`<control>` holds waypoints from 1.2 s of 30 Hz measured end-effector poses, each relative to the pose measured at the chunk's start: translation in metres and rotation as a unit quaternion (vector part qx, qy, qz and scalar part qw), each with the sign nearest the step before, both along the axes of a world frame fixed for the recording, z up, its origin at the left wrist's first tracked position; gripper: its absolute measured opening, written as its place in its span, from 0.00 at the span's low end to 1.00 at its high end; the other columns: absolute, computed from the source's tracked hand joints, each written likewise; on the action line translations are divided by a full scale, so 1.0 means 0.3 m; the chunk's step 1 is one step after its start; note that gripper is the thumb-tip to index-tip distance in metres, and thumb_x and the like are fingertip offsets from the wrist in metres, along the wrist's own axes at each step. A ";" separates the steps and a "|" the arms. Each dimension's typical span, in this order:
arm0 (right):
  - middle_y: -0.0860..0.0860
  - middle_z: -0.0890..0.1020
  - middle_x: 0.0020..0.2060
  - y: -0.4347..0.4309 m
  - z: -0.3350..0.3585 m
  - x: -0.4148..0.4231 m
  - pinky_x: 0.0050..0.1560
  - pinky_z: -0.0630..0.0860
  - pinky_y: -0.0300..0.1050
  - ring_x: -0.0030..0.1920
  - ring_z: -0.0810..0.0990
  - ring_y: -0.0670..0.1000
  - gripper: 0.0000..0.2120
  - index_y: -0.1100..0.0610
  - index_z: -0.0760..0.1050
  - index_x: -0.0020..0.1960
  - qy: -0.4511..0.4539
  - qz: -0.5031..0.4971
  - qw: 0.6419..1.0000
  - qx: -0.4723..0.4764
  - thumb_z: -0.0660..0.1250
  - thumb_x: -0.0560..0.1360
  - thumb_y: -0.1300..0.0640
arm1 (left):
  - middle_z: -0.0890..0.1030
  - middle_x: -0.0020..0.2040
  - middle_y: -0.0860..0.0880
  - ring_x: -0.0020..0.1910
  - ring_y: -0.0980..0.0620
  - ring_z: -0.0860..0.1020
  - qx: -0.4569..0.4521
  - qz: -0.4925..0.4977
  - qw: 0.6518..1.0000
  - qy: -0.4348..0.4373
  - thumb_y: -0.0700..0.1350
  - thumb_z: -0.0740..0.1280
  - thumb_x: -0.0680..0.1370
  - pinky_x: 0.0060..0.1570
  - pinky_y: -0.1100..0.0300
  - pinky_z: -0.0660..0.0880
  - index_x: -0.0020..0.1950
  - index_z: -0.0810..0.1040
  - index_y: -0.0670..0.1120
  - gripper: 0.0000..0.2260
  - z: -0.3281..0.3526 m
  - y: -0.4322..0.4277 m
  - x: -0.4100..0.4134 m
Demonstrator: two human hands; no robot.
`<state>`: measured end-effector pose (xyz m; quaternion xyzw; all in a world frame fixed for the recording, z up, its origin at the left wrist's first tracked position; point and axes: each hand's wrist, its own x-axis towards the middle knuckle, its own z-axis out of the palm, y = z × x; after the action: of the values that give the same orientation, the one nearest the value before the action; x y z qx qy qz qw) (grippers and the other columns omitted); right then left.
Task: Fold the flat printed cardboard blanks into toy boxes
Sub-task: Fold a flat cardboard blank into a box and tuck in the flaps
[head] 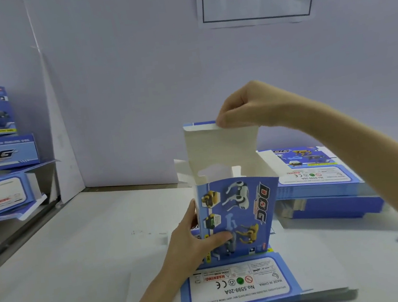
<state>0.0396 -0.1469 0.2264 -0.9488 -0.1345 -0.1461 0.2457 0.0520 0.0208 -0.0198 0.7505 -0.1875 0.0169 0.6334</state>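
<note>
Gripping the upright box (241,211) by its side with our left hand (192,243), we pinch its lid (220,148), raised straight above the open top, in the fingers (224,121) of our right hand (251,111).

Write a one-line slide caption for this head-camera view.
Left hand steadies an upright half-formed toy box while the right hand pinches its raised top flap; flat blanks stacked at right.
</note>
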 end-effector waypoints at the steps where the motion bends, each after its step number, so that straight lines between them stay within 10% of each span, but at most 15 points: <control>1: 0.40 0.74 0.22 0.014 0.013 0.004 0.23 0.63 0.28 0.25 0.71 0.38 0.11 0.51 0.81 0.37 -0.001 -0.006 0.999 -0.034 0.70 0.73 0.46 | 0.83 0.51 0.58 0.48 0.60 0.82 0.000 -0.002 1.000 -0.002 0.61 0.75 0.59 0.41 0.65 0.80 0.67 0.71 0.54 0.38 0.000 -0.001 0.000; 10: 0.56 0.84 0.43 0.114 -0.024 0.014 0.47 0.74 0.45 0.43 0.76 0.53 0.11 0.58 0.84 0.48 -0.105 0.020 0.984 -0.141 0.68 0.77 0.51 | 0.83 0.51 0.60 0.48 0.58 0.83 -0.005 -0.040 0.999 0.001 0.65 0.76 0.57 0.41 0.62 0.81 0.63 0.70 0.60 0.37 0.000 0.000 -0.007; 14: 0.50 0.73 0.69 0.027 -0.098 -0.055 0.70 0.65 0.48 0.69 0.71 0.50 0.20 0.50 0.71 0.70 -0.201 -0.008 0.977 -0.068 0.63 0.79 0.49 | 0.84 0.49 0.56 0.45 0.57 0.83 -0.067 -0.026 0.997 0.007 0.54 0.73 0.66 0.39 0.64 0.80 0.68 0.69 0.55 0.31 0.037 0.004 -0.023; 17: 0.42 0.71 0.67 -0.068 -0.203 -0.159 0.65 0.64 0.36 0.66 0.67 0.39 0.24 0.47 0.67 0.72 -0.308 -0.078 0.937 0.149 0.64 0.77 0.46 | 0.82 0.35 0.57 0.33 0.61 0.79 -0.145 0.011 0.989 -0.040 0.58 0.67 0.69 0.32 0.71 0.73 0.59 0.75 0.51 0.21 0.142 0.016 -0.034; 20: 0.34 0.67 0.69 -0.075 -0.304 -0.217 0.67 0.64 0.39 0.68 0.65 0.35 0.30 0.36 0.60 0.72 -0.147 -0.024 0.952 0.267 0.61 0.72 0.36 | 0.81 0.33 0.56 0.32 0.60 0.78 -0.198 -0.010 0.977 -0.073 0.62 0.66 0.67 0.33 0.70 0.74 0.50 0.77 0.49 0.20 0.269 -0.006 -0.065; 24: 0.45 0.78 0.64 -0.012 -0.359 -0.236 0.52 0.80 0.41 0.60 0.79 0.44 0.33 0.44 0.61 0.75 -0.106 0.095 0.888 0.438 0.69 0.73 0.45 | 0.84 0.39 0.56 0.39 0.60 0.82 -0.192 -0.041 0.976 -0.095 0.61 0.66 0.69 0.36 0.71 0.75 0.52 0.78 0.50 0.19 0.360 -0.066 -0.114; 29: 0.35 0.69 0.70 -0.029 -0.353 -0.264 0.63 0.75 0.43 0.69 0.70 0.42 0.38 0.35 0.55 0.74 -0.112 0.116 0.902 0.400 0.69 0.69 0.44 | 0.76 0.24 0.44 0.23 0.51 0.74 -0.201 0.003 0.965 -0.168 0.52 0.60 0.78 0.24 0.66 0.70 0.35 0.78 0.41 0.19 0.413 -0.054 -0.156; 36: 0.39 0.67 0.72 0.004 -0.343 -0.307 0.63 0.74 0.58 0.70 0.70 0.49 0.38 0.29 0.54 0.73 -0.122 0.186 0.888 0.401 0.70 0.70 0.46 | 0.75 0.26 0.41 0.25 0.50 0.75 -0.185 -0.002 0.967 -0.176 0.62 0.66 0.75 0.27 0.63 0.72 0.37 0.77 0.38 0.26 0.472 0.029 -0.170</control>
<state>-0.0524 -0.1458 0.1234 -0.7013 -0.2676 -0.2539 0.6100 0.0009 0.0295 0.1219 0.6055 -0.2911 0.1822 0.7179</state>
